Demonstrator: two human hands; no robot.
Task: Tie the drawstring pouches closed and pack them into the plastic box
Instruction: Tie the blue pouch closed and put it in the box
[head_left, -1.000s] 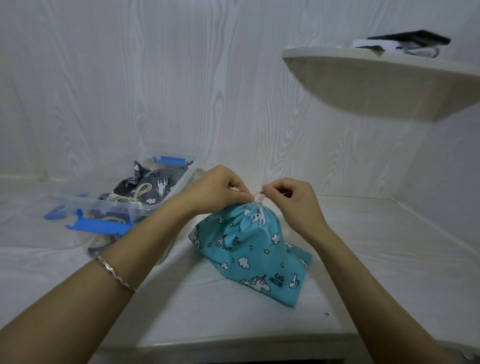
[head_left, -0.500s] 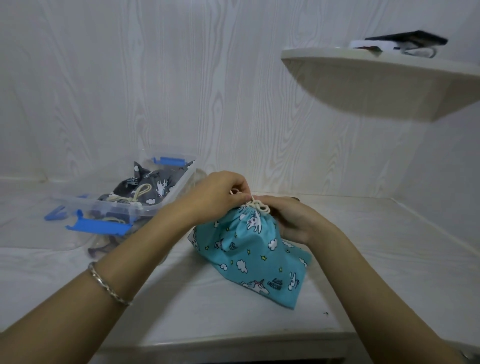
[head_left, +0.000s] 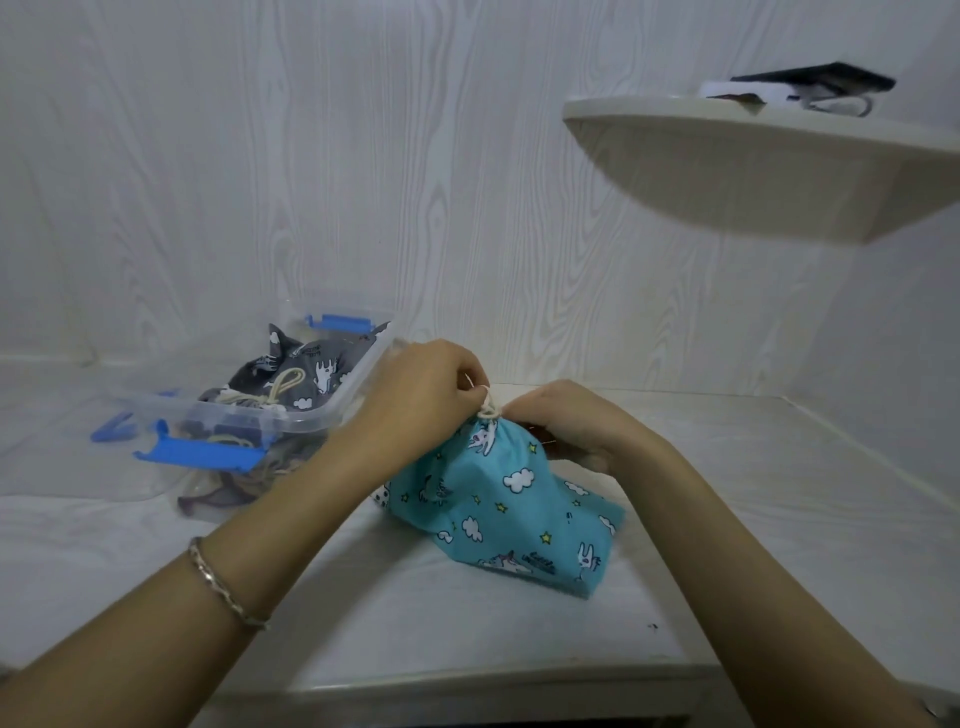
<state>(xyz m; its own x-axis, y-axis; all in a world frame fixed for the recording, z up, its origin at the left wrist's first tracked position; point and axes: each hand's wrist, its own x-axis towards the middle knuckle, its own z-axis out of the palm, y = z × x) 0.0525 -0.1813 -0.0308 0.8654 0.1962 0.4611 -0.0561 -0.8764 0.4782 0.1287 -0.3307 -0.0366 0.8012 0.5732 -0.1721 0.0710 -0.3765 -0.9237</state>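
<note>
Pouch cord between curled fingers

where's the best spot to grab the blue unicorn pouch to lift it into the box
Take the blue pouch by its gathered neck, just under the cord, coming from above. It is cinched narrow there and points up, while the body slumps wide and loose on the table.

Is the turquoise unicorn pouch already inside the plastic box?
No, the turquoise unicorn pouch lies on the white tabletop beside the plastic box, left hand and right hand at its drawstring.
</note>
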